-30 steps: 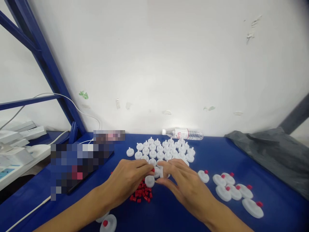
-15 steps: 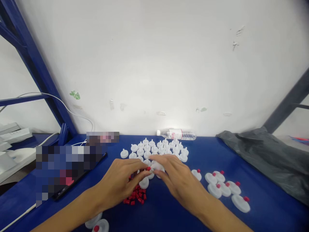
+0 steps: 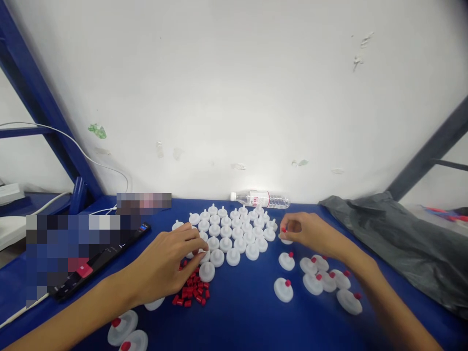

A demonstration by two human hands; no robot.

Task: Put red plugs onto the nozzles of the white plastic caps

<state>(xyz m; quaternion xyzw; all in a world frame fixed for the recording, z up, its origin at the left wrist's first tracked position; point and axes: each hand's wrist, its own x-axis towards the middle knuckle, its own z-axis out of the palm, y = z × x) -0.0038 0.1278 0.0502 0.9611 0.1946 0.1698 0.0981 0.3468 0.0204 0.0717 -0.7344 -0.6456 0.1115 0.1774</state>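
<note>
My right hand (image 3: 305,231) is pinched on the red cap (image 3: 284,229) of a white stemmed disc (image 3: 286,241), at the right side of the cluster. The disc is low over the table or touching it; I cannot tell which. My left hand (image 3: 171,261) reaches over the cluster's left side, its thumb and forefinger closed on the stem of another white stemmed disc (image 3: 205,257). Many uncapped white stemmed discs (image 3: 233,256) stand with stems up. A pile of loose red caps (image 3: 190,291) lies beneath and beside my left hand, partly hidden by it.
Capped discs (image 3: 283,290) lie at the right, more (image 3: 123,327) at the lower left. A clear bottle (image 3: 259,198) lies along the wall. Dark plastic sheeting (image 3: 387,234) covers the table's right edge. A black phone-like device (image 3: 109,258), partly pixelated, lies at the left.
My hands were together at the middle, holding a white disc and a red cap. They have parted: the right moved right with a capped disc, the left moved left to an uncapped one.
</note>
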